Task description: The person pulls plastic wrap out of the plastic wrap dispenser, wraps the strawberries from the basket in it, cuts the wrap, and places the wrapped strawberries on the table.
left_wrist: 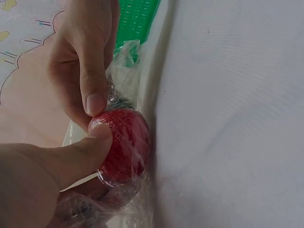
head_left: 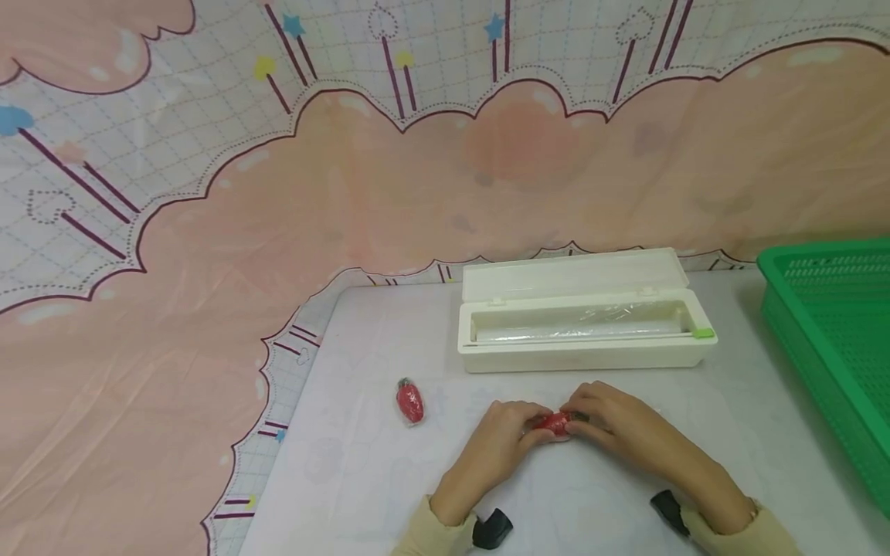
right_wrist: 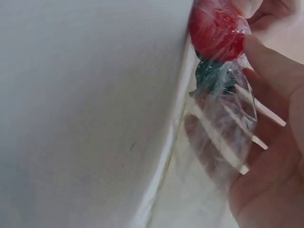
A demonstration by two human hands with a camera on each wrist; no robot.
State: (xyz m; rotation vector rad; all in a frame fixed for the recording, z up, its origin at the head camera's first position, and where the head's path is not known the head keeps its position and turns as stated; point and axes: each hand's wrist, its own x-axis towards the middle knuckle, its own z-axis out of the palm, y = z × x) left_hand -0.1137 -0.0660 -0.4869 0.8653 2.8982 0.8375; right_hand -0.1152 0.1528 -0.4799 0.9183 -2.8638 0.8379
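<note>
Both hands work on a red strawberry (head_left: 554,423) with a dark green top, wrapped in clear cling film (right_wrist: 223,128). My left hand (head_left: 495,439) grips its body, the thumb pressed on the red side in the left wrist view. From the other side my right hand (head_left: 626,426) pinches it near the green top, with loose film spreading over its fingers in the right wrist view. To the left on the table lies a second film-wrapped strawberry (head_left: 410,401), apart from both hands.
Behind the hands stands a white cling film box (head_left: 584,359), lid raised, a film roll (head_left: 577,330) inside and a green slider (head_left: 704,333) at its right end. A green plastic basket (head_left: 799,347) stands at the right. White cloth (head_left: 348,479) covers the table.
</note>
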